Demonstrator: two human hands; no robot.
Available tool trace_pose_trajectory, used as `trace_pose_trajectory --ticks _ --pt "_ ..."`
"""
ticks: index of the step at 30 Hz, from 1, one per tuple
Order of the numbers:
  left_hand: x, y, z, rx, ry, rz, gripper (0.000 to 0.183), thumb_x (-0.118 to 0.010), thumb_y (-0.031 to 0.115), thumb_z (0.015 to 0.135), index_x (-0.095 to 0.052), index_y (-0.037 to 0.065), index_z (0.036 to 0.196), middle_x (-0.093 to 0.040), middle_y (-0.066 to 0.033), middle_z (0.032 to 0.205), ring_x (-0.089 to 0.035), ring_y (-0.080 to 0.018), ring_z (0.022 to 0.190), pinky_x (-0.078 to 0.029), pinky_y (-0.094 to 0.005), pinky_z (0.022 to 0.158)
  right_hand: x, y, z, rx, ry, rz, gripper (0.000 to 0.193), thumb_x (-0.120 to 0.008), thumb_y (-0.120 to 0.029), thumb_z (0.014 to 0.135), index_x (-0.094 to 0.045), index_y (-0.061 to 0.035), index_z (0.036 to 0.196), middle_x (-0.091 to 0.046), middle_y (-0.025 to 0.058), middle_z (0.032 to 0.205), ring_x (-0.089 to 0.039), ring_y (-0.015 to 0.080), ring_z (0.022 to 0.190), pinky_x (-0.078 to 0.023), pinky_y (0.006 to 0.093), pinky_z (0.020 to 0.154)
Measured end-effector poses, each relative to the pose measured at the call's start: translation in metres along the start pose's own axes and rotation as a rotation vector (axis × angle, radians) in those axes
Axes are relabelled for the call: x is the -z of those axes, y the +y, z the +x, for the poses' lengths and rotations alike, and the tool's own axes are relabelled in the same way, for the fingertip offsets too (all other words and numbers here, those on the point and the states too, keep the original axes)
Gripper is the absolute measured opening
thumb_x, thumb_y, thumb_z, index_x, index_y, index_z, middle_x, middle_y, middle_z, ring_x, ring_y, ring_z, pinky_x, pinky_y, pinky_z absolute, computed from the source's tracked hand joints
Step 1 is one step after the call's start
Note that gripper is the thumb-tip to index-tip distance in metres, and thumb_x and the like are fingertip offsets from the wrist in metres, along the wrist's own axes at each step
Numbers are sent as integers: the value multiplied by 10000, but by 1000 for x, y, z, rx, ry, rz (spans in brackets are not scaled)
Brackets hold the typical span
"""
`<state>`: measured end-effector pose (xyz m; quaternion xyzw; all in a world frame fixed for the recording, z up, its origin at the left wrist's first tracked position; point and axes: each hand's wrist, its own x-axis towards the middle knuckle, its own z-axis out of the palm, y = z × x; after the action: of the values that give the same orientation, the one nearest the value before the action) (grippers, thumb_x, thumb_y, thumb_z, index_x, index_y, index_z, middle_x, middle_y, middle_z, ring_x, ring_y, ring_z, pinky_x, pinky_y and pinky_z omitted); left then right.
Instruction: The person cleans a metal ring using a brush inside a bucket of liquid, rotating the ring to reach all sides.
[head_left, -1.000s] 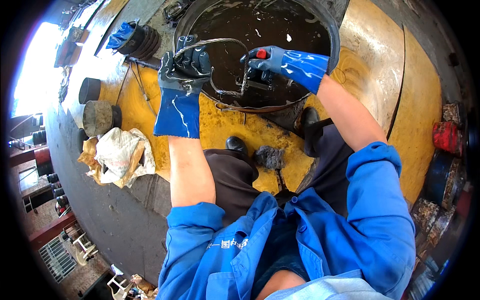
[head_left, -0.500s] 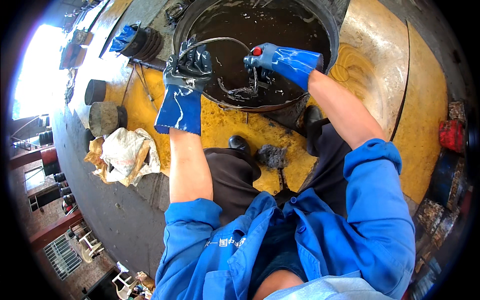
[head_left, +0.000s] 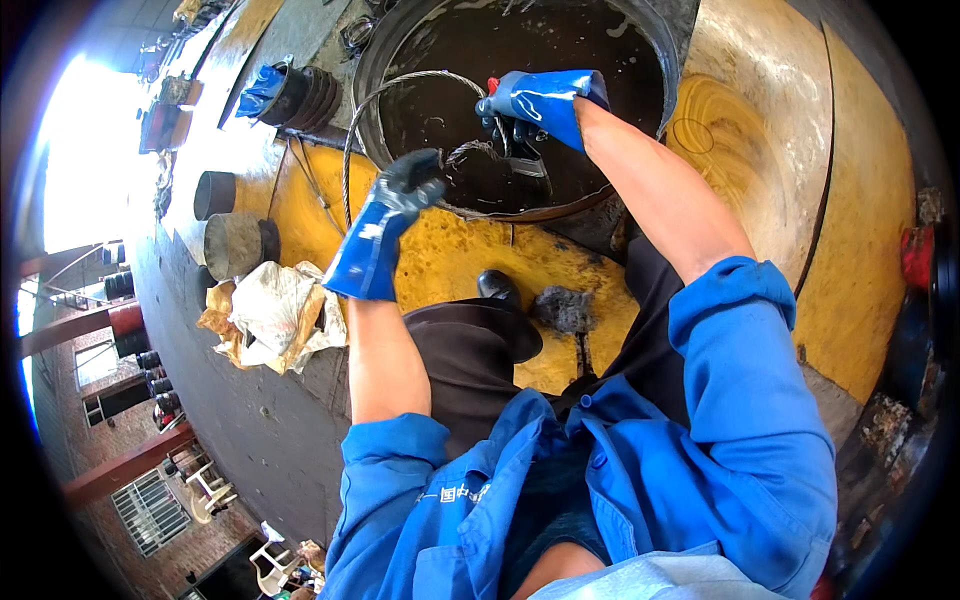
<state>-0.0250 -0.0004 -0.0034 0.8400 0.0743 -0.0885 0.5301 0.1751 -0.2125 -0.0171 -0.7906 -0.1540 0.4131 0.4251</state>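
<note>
While the tub (head_left: 670,70) runs off the top edge, the cable (head_left: 430,72) loops over its left rim, dropping from sight by your left hand (head_left: 402,192). That hand is half-curled; I cannot tell whether it touches the cable. Your right hand (head_left: 510,105) grips the cable, mostly hiding a red piece (head_left: 493,86).

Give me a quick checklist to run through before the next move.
1. Right hand closed on the red-ended tool: ok.
2. Left hand gripping the wire rope: not ok; its fingers are partly spread, with no grip visible.
3. Blue gloves on both hands: ok.
4. Right hand over the round tub: ok, above its dark liquid.
5. Tool touching the rope: cannot tell; the right glove hides the spot.
</note>
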Motion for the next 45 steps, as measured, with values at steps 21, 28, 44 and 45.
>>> trace_pose_trajectory --ticks 21,28,44,45 --pt "-33 -1 53 87 364 -235 326 -574 279 1019 -703 20 1167 -753 -101 1036 -704 -174 921 -544 -306 861 40 19 -35 11 120 426 332 -599 -401 980 -715 -93 1031 -744 31 892 -625 102 615 -464 283 538" --pt "-16 -6 57 217 499 -563 389 -442 297 1072 -694 10 1148 -741 -105 1067 -692 -180 977 -530 -284 852 20 23 -23 25 289 678 298 -585 -340 1002 -709 -77 1065 -755 57 926 -688 138 646 -553 278 564" --pt "-22 4 74 502 612 -1026 366 -554 345 1013 -665 108 1268 -655 -77 915 -560 -170 729 -492 -334 645 -61 12 -34 156 266 1135 221 -564 -145 1002 -692 -12 1122 -731 124 969 -722 195 764 -626 312 647" --pt "-21 10 71 518 605 -1057 369 -551 351 1014 -665 109 1269 -655 -76 913 -558 -170 727 -492 -331 644 -64 8 -35 203 246 1192 221 -566 -147 1002 -693 -12 1121 -733 123 968 -720 191 771 -624 310 652"
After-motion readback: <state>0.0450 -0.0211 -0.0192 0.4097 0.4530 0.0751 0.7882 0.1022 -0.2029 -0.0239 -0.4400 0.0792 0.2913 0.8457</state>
